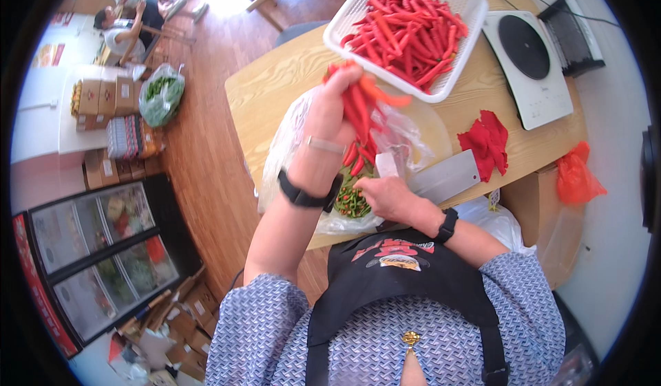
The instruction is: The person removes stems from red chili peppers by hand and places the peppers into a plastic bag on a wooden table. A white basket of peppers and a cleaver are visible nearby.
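Note:
A bunch of red chillies (361, 108) is gripped in my left hand (333, 99), raised over the table beside the near rim of a white plastic basket (458, 79) heaped with red chillies (403, 35). My right hand (386, 196) is lower, its fingers bent, next to green chilli stems (353, 200) on a clear plastic bag (289, 143). Whether it pinches something is not clear. The white handle (386, 165) of a cleaver lies just beyond it. The broad cleaver blade (446, 177) points right, close to a crumpled red cloth (484, 143).
The wooden table (258, 92) bears a white induction cooker (532, 66) at the right. A chair (299, 30) stands beyond its far edge. An orange-red plastic bag (579, 174) hangs by the right edge. At the left are cartons (100, 97), a glass-door fridge (108, 257) and seated people (124, 35).

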Tool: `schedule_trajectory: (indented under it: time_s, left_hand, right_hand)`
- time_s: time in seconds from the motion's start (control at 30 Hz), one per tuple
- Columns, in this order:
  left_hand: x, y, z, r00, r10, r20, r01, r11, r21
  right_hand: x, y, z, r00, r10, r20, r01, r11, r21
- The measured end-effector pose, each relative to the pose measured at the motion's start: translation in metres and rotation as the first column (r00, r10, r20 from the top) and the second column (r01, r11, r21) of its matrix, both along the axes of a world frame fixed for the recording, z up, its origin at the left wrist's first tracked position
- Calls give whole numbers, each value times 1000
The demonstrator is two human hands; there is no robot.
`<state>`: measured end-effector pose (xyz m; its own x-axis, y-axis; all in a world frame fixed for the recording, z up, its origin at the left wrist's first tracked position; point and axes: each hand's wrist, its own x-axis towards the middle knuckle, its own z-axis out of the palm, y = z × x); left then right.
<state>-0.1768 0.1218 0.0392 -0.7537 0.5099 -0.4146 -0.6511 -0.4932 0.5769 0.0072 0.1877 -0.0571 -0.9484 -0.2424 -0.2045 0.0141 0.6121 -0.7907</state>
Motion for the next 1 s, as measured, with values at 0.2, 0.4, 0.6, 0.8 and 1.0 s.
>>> schedule_trajectory:
  time_s: [0.2, 0.4, 0.6, 0.8, 1.0]
  left_hand:
    - [-86, 146, 2, 997, 44, -58, -46, 999, -28]
    - [-44, 95, 15, 900, -209, -383, 78, 941, -329]
    - [29, -41, -19, 778, -592, -209, 243, 591, -769]
    - [68, -84, -94, 543, -817, -195, -345, -5, -939]
    - [67, -69, -110, 567, -816, -112, -193, 1, -981]
  right_hand:
    - [17, -1, -10, 995, -37, -97, 39, 999, 11]
    - [27, 5, -19, 949, -14, -314, 32, 998, 53]
    - [31, 20, -1, 993, 82, -88, -55, 961, 269]
    - [25, 29, 0, 999, 17, -50, 0, 948, 317]
    - [26, 13, 7, 998, 51, -39, -37, 951, 307]
